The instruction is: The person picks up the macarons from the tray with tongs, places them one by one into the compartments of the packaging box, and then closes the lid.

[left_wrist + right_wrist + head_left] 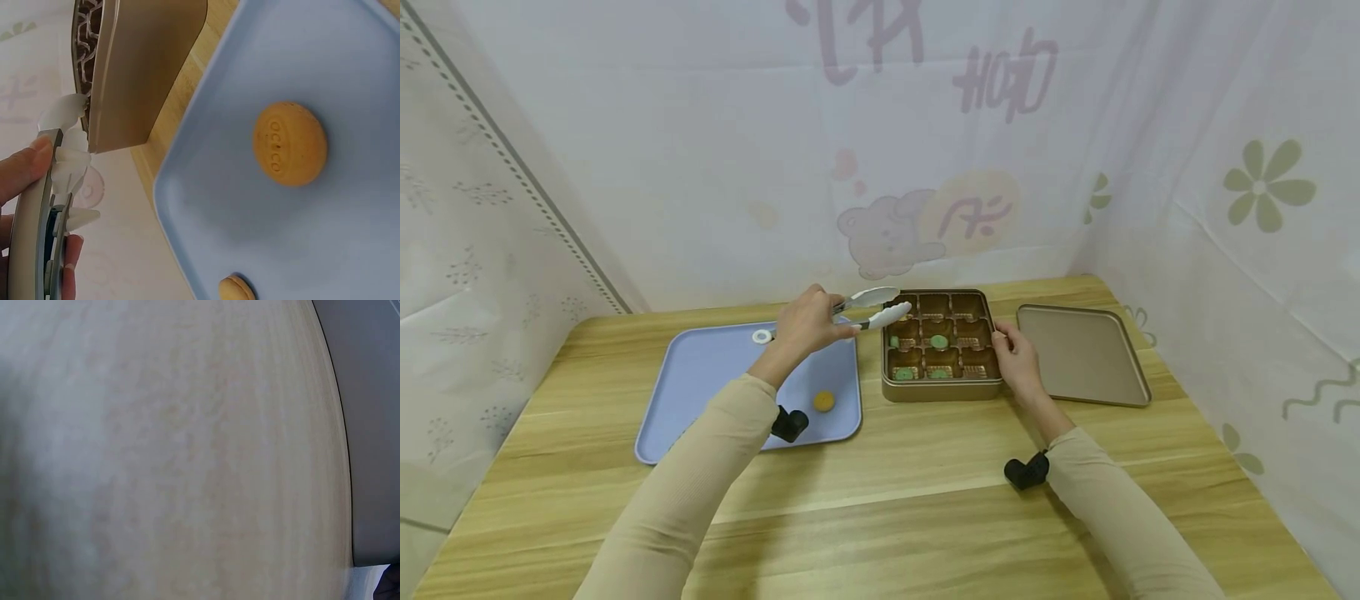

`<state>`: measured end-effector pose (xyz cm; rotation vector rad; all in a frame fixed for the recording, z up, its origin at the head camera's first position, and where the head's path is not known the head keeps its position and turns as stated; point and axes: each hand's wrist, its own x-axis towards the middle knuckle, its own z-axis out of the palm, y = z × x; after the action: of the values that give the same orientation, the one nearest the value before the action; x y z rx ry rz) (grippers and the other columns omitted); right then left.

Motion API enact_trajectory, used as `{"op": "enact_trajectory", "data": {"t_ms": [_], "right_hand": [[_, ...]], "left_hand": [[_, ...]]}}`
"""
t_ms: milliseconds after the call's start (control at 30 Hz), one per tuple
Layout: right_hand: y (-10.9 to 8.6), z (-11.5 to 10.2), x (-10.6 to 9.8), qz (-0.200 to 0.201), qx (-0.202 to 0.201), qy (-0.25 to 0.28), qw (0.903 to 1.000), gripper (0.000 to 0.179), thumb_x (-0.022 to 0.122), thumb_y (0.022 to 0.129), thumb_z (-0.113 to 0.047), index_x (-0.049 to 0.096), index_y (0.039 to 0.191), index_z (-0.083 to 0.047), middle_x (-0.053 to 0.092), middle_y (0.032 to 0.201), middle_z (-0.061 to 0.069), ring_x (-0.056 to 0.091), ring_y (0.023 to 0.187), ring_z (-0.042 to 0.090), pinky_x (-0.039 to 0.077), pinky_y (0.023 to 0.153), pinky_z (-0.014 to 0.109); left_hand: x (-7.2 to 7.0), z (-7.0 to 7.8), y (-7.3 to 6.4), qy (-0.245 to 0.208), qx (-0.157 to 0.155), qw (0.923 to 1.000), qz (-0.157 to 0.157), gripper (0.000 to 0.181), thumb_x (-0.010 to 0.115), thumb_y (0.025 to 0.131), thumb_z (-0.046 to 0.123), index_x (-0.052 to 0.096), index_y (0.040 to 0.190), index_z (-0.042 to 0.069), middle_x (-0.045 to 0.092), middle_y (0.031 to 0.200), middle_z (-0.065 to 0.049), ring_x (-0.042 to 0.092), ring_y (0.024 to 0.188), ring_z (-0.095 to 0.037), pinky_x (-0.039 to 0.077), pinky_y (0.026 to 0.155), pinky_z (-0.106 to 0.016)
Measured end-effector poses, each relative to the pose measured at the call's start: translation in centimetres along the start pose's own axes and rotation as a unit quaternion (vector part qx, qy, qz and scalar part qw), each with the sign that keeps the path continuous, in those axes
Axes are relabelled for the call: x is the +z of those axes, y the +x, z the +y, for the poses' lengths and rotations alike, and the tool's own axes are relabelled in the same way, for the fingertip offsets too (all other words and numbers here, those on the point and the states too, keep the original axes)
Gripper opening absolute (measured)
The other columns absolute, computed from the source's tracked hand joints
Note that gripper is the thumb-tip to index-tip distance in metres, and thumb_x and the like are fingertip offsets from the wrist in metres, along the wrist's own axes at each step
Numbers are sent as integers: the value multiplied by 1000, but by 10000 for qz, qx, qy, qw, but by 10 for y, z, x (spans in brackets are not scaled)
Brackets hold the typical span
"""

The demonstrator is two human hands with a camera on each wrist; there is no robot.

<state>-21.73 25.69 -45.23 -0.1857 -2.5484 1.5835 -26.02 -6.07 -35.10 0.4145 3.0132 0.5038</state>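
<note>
My left hand (805, 323) holds a pair of tongs (31, 231) with white scalloped tips. The two tips stand apart at the left rim of a gold tin box (942, 390), over its far left compartment. Whether anything lies between the tips, I cannot tell. A brown divided insert fills the box. Several green pieces, such as a green round cookie (938, 342), sit in its middle and near compartments. My right hand (1018, 360) grips the box's right side; the right wrist view shows no fingers. A round yellow-brown cookie (290, 144) with stamped letters lies on a blue tray (696, 358).
At the lower edge of the left wrist view, a second small cookie (236, 289) lies on the tray. To the right of the box, a flat gold lid (1086, 354) rests on the wooden table (880, 517). Printed white cloth (722, 150) hangs behind and beside the table.
</note>
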Motion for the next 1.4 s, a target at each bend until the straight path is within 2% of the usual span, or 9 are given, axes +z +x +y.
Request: {"op": "enact_trajectory", "data": {"t_ms": [133,267,533,700,867,1000,1100,1267,1400], "right_hand": [[0,0,0,-41,34,39,10000,42,38,102,-23,43,140,-4,52,124,19,48,107,29,41,87,41],[1,0,0,-75,41,62,9999,44,38,102,-24,41,140,-3,49,129,21,46,114,32,40,93,45],[4,-2,-1,-122,23,124,9998,43,38,102,-24,42,140,-3,48,131,20,46,114,31,40,93,44],[3,-3,-3,-54,23,115,9999,42,38,102,-23,43,139,-3,50,127,20,46,109,29,40,89,42],[3,-2,-4,-16,81,122,9999,42,39,102,-23,44,139,-4,50,127,20,46,112,30,40,91,44],[2,-1,-5,-21,143,73,9999,43,39,102,-25,42,140,-5,48,130,20,46,116,32,39,93,46],[2,-1,-4,12,115,16,9999,43,38,102,-26,43,140,-4,50,128,20,47,113,32,40,91,44],[2,-1,-3,33,65,-26,10000,42,38,102,-25,45,138,-5,52,121,19,48,105,28,41,85,40],[1,-2,-1,4,71,39,10000,42,39,102,-24,45,139,-5,52,121,20,48,104,27,41,85,39]], "left_hand": [[1,-7,-7,-164,97,9998,74,60,75,76,42,61,127,12,58,102,-11,51,79,-22,40,59,-33],[-1,-19,-25,-400,99,9990,143,64,74,77,44,57,131,12,58,111,-15,54,77,-23,40,55,-32],[-6,-55,-83,-475,-110,9987,150,68,75,76,42,57,131,8,56,102,-12,49,73,-20,35,53,-30],[-5,-75,-120,-348,-48,9991,219,65,77,74,40,60,126,5,57,102,-12,48,72,-18,35,53,-29],[-3,-87,-147,-207,16,9993,306,63,79,72,38,63,122,3,57,96,-8,44,67,-14,34,52,-28],[-1,-91,-158,-151,52,9994,310,63,79,71,38,63,121,3,56,93,-5,41,63,-12,33,50,-27],[1,-92,-162,-135,78,9995,290,64,80,70,39,64,121,3,56,93,-5,39,60,-11,32,47,-26],[4,-92,-166,-122,49,9997,211,65,80,70,38,63,121,2,56,94,-5,38,58,-11,31,45,-26],[6,-92,-166,-135,32,9997,177,64,81,70,37,64,120,1,57,94,-6,38,59,-11,31,46,-26]]}}
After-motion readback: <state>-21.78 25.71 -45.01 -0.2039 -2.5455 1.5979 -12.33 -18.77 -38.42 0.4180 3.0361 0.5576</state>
